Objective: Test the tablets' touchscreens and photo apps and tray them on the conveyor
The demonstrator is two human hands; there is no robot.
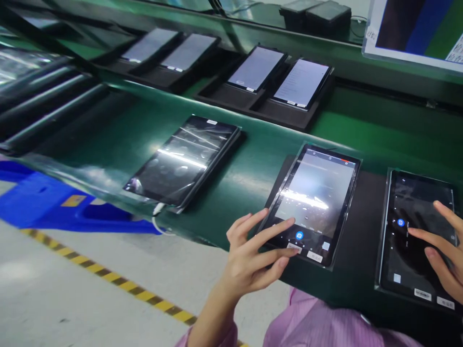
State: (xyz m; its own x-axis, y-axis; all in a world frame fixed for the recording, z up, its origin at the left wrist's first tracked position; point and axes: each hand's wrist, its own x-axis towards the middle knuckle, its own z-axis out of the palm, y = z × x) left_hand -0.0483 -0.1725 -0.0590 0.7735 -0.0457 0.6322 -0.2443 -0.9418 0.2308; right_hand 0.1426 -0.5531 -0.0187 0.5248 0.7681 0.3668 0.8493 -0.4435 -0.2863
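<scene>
In front of me on the green bench lies a tablet (314, 188) with a bright camera screen and a round blue icon near its bottom. My left hand (256, 250) is over its lower left corner, fingers spread, holding nothing. To the right rests a second tablet (415, 255), its screen dark with a similar blue icon. My right hand (444, 246), cut off by the frame edge, has its fingers apart over that screen, one fingertip at or just above the glass. Both tablets carry small white labels along their lower edges.
A dark tablet (184, 161) lies to the left with a white cable (158, 208) plugged in. Behind stand black trays (249, 107) with lit tablets. Black rollers (54, 106) are at far left. A blue plastic object (47, 197) sits below the bench, near striped floor tape (108, 273).
</scene>
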